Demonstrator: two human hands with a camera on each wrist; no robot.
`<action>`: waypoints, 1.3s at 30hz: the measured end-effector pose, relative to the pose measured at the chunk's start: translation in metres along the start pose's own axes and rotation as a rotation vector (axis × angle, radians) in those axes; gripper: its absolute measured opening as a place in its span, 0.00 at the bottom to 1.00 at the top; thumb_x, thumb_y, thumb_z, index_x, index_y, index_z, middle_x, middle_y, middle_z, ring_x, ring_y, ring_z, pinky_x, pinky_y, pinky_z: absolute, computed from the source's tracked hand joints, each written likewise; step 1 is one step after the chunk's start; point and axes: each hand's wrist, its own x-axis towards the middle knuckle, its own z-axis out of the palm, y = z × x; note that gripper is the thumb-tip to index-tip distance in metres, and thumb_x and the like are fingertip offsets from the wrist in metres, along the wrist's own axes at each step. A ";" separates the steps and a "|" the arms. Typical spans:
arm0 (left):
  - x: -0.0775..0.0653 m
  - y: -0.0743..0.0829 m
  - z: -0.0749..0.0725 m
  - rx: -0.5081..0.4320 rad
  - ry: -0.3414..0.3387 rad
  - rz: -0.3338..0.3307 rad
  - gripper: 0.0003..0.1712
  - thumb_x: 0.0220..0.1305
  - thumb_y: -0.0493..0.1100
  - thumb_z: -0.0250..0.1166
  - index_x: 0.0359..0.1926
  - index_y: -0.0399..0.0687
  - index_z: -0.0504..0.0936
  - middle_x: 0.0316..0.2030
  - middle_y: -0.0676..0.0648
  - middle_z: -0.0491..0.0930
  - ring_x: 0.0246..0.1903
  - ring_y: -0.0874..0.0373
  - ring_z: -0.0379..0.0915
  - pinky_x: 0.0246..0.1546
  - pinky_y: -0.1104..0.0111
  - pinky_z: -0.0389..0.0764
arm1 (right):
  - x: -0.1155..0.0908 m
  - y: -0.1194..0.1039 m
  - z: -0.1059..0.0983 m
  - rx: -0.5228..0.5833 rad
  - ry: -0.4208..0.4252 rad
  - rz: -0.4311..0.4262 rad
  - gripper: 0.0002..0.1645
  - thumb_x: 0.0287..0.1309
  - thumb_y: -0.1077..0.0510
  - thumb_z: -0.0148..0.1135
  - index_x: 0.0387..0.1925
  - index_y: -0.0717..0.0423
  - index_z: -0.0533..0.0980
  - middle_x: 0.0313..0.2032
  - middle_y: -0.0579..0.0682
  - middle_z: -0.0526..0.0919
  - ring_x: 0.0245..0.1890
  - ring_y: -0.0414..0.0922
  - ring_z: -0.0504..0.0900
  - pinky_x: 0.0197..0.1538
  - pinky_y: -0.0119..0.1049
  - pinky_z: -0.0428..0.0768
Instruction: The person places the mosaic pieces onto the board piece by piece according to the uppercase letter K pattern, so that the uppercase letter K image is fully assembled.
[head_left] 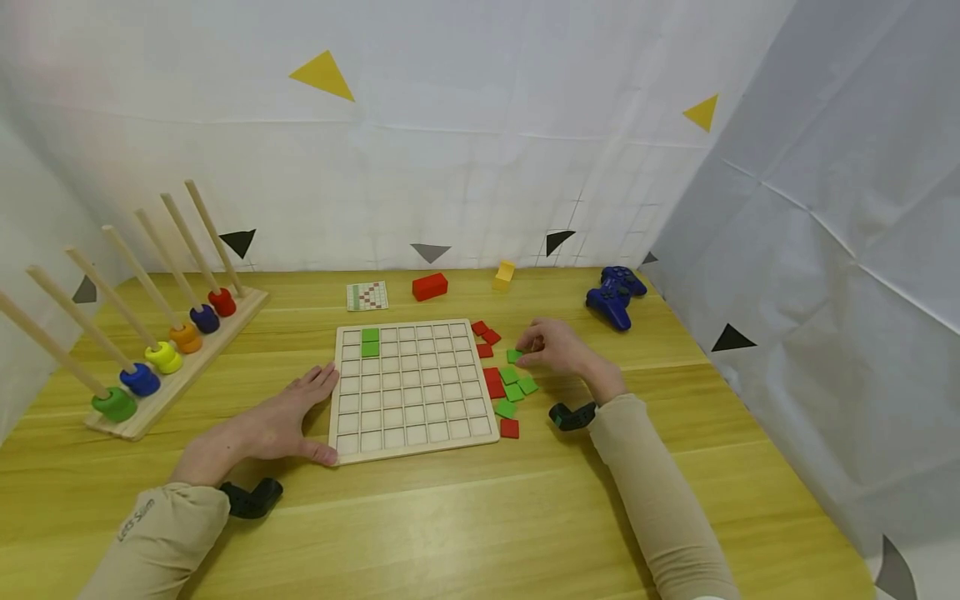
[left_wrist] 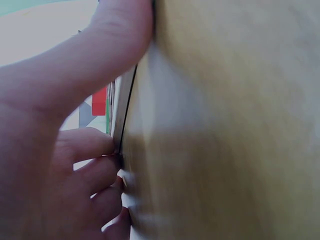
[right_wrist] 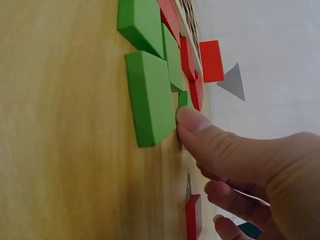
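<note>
1. Touching a gridded wooden board [head_left: 415, 389] with the left hand [head_left: 277, 422] on a wood-grained table [head_left: 420, 525], setting nearly straight fingers against the left edge and spreading the thumb away to the near-left corner.
2. Holding those fingers close together, showing narrow gaps between them in the left-wrist view.
3. Pinching a green tile [head_left: 513, 356] with the right hand [head_left: 558, 346] just beyond the board's right edge, curling thumb and forefinger about it; hiding the forefinger behind the thumb in the right-wrist view.
4. Bending the other right-hand fingers loosely, apart from the thumb.
5. Working beside four loose green tiles [head_left: 528, 385] and a scatter of red tiles [head_left: 509, 428] lying along the board's right side.
6. Showing two more green tiles [head_left: 370, 335] in the grid, filling the two farthest cells of the second column from the left.
7. Facing a printed card [head_left: 367, 296], a red block [head_left: 430, 287] and a yellow block [head_left: 503, 276] beyond the board, before a white sheet [head_left: 450, 192] patterned with triangles [head_left: 324, 75].
8. Reaching between a pegged stand [head_left: 183, 373] bearing coloured rings [head_left: 115, 404] at left and a blue game controller [head_left: 615, 297] at right.
</note>
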 end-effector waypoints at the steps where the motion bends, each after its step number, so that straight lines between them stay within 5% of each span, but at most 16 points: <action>1: 0.000 0.000 0.000 -0.001 -0.001 0.000 0.72 0.47 0.66 0.76 0.77 0.30 0.47 0.77 0.30 0.40 0.76 0.30 0.33 0.71 0.35 0.44 | 0.000 0.000 0.000 -0.001 0.001 -0.002 0.11 0.56 0.55 0.74 0.40 0.55 0.86 0.37 0.51 0.80 0.37 0.45 0.79 0.43 0.41 0.80; 14: 0.001 -0.003 0.002 0.008 0.003 0.005 0.73 0.46 0.67 0.76 0.76 0.29 0.47 0.77 0.30 0.41 0.76 0.30 0.34 0.72 0.36 0.44 | 0.001 -0.006 -0.001 0.013 0.023 -0.015 0.14 0.58 0.54 0.73 0.44 0.57 0.85 0.37 0.49 0.79 0.38 0.45 0.77 0.43 0.39 0.78; 23: 0.000 -0.002 0.000 -0.003 -0.001 0.007 0.73 0.46 0.67 0.76 0.77 0.29 0.46 0.77 0.29 0.40 0.76 0.30 0.33 0.71 0.35 0.44 | 0.017 -0.057 0.002 0.018 0.028 -0.121 0.14 0.59 0.52 0.72 0.43 0.55 0.84 0.38 0.50 0.81 0.39 0.46 0.78 0.41 0.38 0.77; 39: 0.001 -0.003 0.001 -0.007 -0.002 0.009 0.73 0.46 0.66 0.76 0.77 0.30 0.46 0.78 0.30 0.39 0.76 0.30 0.33 0.72 0.36 0.43 | 0.057 -0.130 0.036 0.027 -0.076 -0.155 0.13 0.60 0.50 0.71 0.44 0.50 0.84 0.39 0.44 0.80 0.42 0.43 0.77 0.44 0.32 0.77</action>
